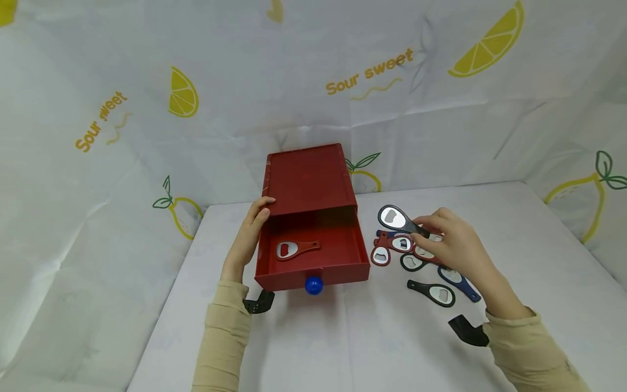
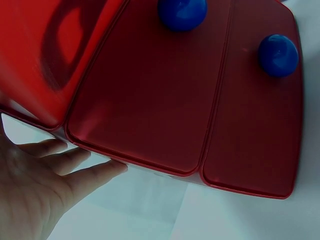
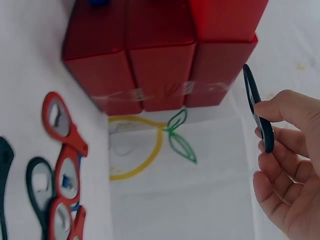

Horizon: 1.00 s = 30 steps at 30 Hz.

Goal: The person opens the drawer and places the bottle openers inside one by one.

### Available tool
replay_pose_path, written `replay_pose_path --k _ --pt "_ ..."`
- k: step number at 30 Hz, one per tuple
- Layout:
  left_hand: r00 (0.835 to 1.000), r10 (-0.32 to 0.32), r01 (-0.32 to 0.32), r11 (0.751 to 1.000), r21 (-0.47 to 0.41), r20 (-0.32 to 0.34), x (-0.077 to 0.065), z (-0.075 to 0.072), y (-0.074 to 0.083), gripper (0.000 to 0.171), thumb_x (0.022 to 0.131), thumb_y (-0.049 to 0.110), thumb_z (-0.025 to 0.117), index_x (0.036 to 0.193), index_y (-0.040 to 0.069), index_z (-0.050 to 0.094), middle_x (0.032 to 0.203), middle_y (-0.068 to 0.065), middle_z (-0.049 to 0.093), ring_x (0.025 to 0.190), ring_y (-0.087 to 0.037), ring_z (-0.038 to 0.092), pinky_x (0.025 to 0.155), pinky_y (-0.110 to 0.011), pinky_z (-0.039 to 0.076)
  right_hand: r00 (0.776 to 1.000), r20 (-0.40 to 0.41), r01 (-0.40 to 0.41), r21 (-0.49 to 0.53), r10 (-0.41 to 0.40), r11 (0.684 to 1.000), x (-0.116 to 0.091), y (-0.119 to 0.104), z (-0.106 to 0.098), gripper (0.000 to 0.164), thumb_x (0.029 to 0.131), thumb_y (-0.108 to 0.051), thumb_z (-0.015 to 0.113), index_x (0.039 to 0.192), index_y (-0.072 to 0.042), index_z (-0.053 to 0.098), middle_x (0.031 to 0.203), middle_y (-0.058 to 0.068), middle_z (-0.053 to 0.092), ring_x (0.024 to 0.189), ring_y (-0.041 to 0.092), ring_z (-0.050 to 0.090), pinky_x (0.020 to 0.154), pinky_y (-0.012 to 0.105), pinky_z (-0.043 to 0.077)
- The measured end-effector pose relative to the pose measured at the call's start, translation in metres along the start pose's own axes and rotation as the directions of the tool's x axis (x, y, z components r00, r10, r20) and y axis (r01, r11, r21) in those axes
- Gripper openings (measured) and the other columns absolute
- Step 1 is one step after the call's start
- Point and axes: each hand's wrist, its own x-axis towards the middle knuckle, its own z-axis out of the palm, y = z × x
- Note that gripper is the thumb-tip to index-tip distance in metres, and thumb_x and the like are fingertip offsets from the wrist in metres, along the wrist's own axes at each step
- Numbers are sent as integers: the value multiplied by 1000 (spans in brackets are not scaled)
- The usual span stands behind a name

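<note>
My right hand (image 1: 453, 242) pinches a black bottle opener (image 1: 393, 216) by its handle, raised over the pile, its metal-faced head pointing left. In the right wrist view the same opener (image 3: 252, 95) shows edge-on between thumb and fingers. My left hand (image 1: 247, 237) rests against the left side of a red drawer cabinet (image 1: 313, 179), its fingers (image 2: 95, 177) fairly straight along the wall. The top drawer (image 1: 338, 272), with a blue knob (image 1: 314, 285), stands pulled out. Inside it lies a red bottle opener (image 1: 296, 249).
Right of the cabinet lie several red, black and blue bottle openers, some overlapping. A black opener (image 1: 433, 293) lies nearer me, beside a blue one (image 1: 459, 282). Lower closed drawers (image 2: 150, 95) have blue knobs. Behind the cabinet hangs a white lemon-print cloth (image 1: 294, 81).
</note>
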Motion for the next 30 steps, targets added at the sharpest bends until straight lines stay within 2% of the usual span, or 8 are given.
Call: replay_pose_path --k 4,10,17,22,28,30 --pt "1000 0 0 1000 -1 -6 0 0 -1 37 100 32 37 133 17 36 139 -4 30 123 -22 34 103 -43 29 998 -45 52 35 -51 998 7 -12 -1 25 72 -9 77 95 -6 70 78 -3 53 76 12 56 65 18 48" --pt "1000 -4 4 1000 -1 -9 -1 0 0 36 100 34 37 132 18 36 138 -4 31 122 -21 35 101 -40 31 985 -107 146 111 -134 983 16 -27 2 25 68 -3 78 92 -5 70 77 -3 53 74 9 53 64 6 40" --pt "1000 -30 30 1000 6 -5 -4 4 12 32 102 22 33 133 17 35 140 -7 30 122 -22 35 100 -37 33 976 -117 201 172 -183 964 27 -45 2 26 67 -4 79 92 -8 72 78 -4 53 75 9 50 59 14 39" --pt "999 -39 39 999 32 -6 -8 9 25 33 101 20 31 134 14 33 141 -10 29 122 -22 35 98 -36 35 972 -101 229 244 -210 942 33 -60 4 25 68 -4 78 92 -9 72 78 -6 53 76 3 48 62 16 39" --pt "999 -38 38 998 44 -9 -9 9 25 34 101 21 31 134 15 33 141 -10 29 121 -22 35 97 -34 36 956 -64 293 283 -287 913 43 -80 11 25 69 -6 78 93 -9 72 78 -4 54 78 4 43 59 18 36" --pt "999 -34 34 999 41 -10 -7 7 19 34 101 21 31 134 16 33 141 -10 29 122 -22 35 98 -35 35 950 -48 310 287 -310 907 47 -87 13 25 69 -8 79 93 -10 73 79 -3 54 80 6 43 62 21 36"
